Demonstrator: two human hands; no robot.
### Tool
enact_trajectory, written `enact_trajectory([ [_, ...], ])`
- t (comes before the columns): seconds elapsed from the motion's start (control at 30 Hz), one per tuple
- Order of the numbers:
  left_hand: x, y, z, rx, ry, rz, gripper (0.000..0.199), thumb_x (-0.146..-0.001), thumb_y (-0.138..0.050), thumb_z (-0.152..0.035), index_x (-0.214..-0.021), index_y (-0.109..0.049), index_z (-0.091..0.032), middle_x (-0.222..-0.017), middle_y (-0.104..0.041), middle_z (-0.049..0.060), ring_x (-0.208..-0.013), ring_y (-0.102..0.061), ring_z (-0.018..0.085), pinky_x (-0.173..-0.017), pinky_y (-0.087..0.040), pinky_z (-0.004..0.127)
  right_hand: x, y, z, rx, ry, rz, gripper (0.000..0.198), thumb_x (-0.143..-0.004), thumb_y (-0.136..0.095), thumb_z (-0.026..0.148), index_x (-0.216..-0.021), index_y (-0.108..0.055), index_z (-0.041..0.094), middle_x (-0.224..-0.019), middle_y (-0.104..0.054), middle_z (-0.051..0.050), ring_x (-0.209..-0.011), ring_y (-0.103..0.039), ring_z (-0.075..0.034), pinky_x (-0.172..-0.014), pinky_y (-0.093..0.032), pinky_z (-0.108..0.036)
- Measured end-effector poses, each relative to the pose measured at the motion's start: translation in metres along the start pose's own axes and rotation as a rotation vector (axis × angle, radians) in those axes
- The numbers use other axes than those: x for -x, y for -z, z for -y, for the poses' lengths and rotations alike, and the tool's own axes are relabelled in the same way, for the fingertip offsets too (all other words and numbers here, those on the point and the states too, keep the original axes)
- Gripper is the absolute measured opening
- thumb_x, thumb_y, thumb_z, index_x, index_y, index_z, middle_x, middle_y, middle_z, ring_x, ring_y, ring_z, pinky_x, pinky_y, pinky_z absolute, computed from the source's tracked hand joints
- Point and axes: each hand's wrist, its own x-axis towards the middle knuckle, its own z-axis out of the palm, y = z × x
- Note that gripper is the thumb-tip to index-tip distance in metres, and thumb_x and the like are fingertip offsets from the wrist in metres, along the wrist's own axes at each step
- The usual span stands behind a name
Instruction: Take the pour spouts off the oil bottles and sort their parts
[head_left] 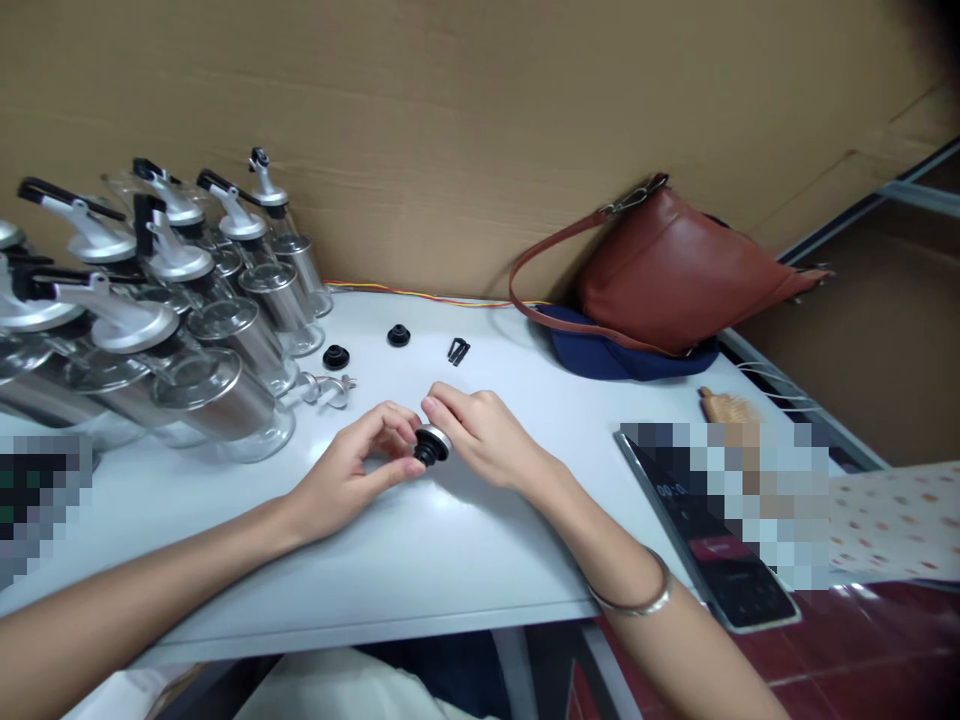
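Over the middle of the table, both hands meet at a bottle pourer stopper (433,445) with a silver cap and a black ribbed plug, tilted downward. My left hand (358,456) pinches the black end between thumb and fingers. My right hand (486,436) is closed around the silver end, hiding whatever lies inside the fist. Beyond the hands lie a black rubber stopper (336,357), another black stopper (398,335) and some small black clips (458,350). Small clear and silver spout parts (327,390) lie to the left, beside the glass bottles.
Several glass bottles (217,390) with silver-and-black pourer tops crowd the left side. A brown leather bag (667,265) rests on a navy cap (600,355) at the back right. A phone (720,540) lies at the right edge, near a wooden brush-like object (727,408). Cardboard (420,140) stands behind.
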Motion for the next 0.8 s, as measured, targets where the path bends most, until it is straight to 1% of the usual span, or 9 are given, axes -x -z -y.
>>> enact_trajectory([
  [0.13,0.0004,-0.0009,-0.0013,0.075,0.1,-0.036,0.027,-0.079,-0.067,-0.029,-0.097,-0.049,-0.022,-0.094,-0.052,-0.001,-0.072,-0.056,0.01,-0.07,-0.047,0.025,-0.0004,-0.0009,0.0002,0.081,-0.04,0.037,0.028,-0.096,-0.033,0.034,-0.081,-0.051,0.02,-0.056,-0.037,0.005,-0.05,-0.034,-0.01,-0.055,-0.022,-0.024],
  [0.23,-0.0015,-0.0012,-0.0029,0.109,0.161,-0.035,0.027,-0.08,-0.065,-0.033,-0.1,-0.052,-0.02,-0.091,-0.057,0.0,-0.069,-0.057,0.01,-0.069,-0.046,0.025,-0.0009,-0.001,0.0,0.088,-0.053,0.051,0.026,-0.096,-0.035,0.032,-0.083,-0.054,0.02,-0.057,-0.041,0.004,-0.051,-0.038,-0.011,-0.055,-0.024,-0.024],
  [0.3,-0.0037,-0.0008,-0.0042,0.127,0.189,-0.041,0.026,-0.082,-0.062,-0.036,-0.101,-0.055,-0.019,-0.088,-0.061,0.001,-0.069,-0.059,0.011,-0.071,-0.047,0.025,-0.0008,0.0003,0.0004,0.032,-0.048,0.051,0.027,-0.095,-0.034,0.03,-0.081,-0.054,0.019,-0.058,-0.044,0.004,-0.053,-0.041,-0.011,-0.056,-0.027,-0.023],
  [0.4,-0.0067,0.0004,-0.0056,0.145,0.227,-0.101,0.029,-0.082,-0.061,-0.04,-0.101,-0.056,-0.018,-0.084,-0.065,0.001,-0.071,-0.063,0.014,-0.074,-0.048,0.027,0.0,0.0042,0.0021,-0.095,-0.058,0.051,0.029,-0.095,-0.035,0.029,-0.077,-0.056,0.018,-0.059,-0.05,0.003,-0.055,-0.046,-0.01,-0.058,-0.032,-0.023],
  [0.5,-0.0082,0.0015,-0.0057,0.174,0.262,-0.179,0.032,-0.081,-0.062,-0.043,-0.099,-0.057,-0.017,-0.087,-0.066,0.002,-0.074,-0.066,0.016,-0.075,-0.05,0.028,0.0009,0.0068,0.0033,-0.219,-0.084,0.074,0.026,-0.092,-0.039,0.031,-0.085,-0.06,0.017,-0.06,-0.057,0.002,-0.055,-0.05,-0.011,-0.056,-0.035,-0.022],
  [0.57,-0.0083,0.0021,-0.0048,0.215,0.264,-0.201,0.033,-0.081,-0.062,-0.044,-0.099,-0.058,-0.017,-0.092,-0.067,0.003,-0.077,-0.066,0.017,-0.076,-0.051,0.029,0.0009,0.0062,0.003,-0.29,-0.088,0.086,0.024,-0.089,-0.045,0.033,-0.093,-0.061,0.016,-0.063,-0.061,0.001,-0.056,-0.053,-0.011,-0.054,-0.038,-0.022],
  [0.67,-0.0073,0.003,-0.0029,0.297,0.22,-0.168,0.03,-0.082,-0.061,-0.04,-0.102,-0.06,-0.017,-0.097,-0.068,0.005,-0.084,-0.066,0.018,-0.081,-0.052,0.029,0.0001,0.0038,0.0024,-0.365,-0.08,0.092,0.024,-0.086,-0.05,0.033,-0.097,-0.062,0.015,-0.067,-0.065,-0.001,-0.059,-0.057,-0.012,-0.058,-0.043,-0.023],
  [0.73,-0.0066,0.0037,-0.0023,0.33,0.19,-0.143,0.028,-0.084,-0.06,-0.037,-0.104,-0.061,-0.018,-0.103,-0.068,0.005,-0.09,-0.066,0.018,-0.084,-0.052,0.03,-0.0004,0.003,0.0027,-0.384,-0.081,0.095,0.025,-0.085,-0.051,0.033,-0.099,-0.062,0.014,-0.069,-0.066,-0.002,-0.061,-0.059,-0.013,-0.06,-0.046,-0.024],
  [0.8,-0.0065,0.0043,-0.0025,0.315,0.193,-0.139,0.028,-0.084,-0.061,-0.036,-0.105,-0.061,-0.018,-0.103,-0.068,0.005,-0.092,-0.066,0.019,-0.085,-0.052,0.03,-0.0007,0.0033,0.0034,-0.384,-0.089,0.093,0.027,-0.084,-0.053,0.032,-0.101,-0.062,0.014,-0.071,-0.067,-0.003,-0.062,-0.06,-0.013,-0.062,-0.047,-0.024],
])
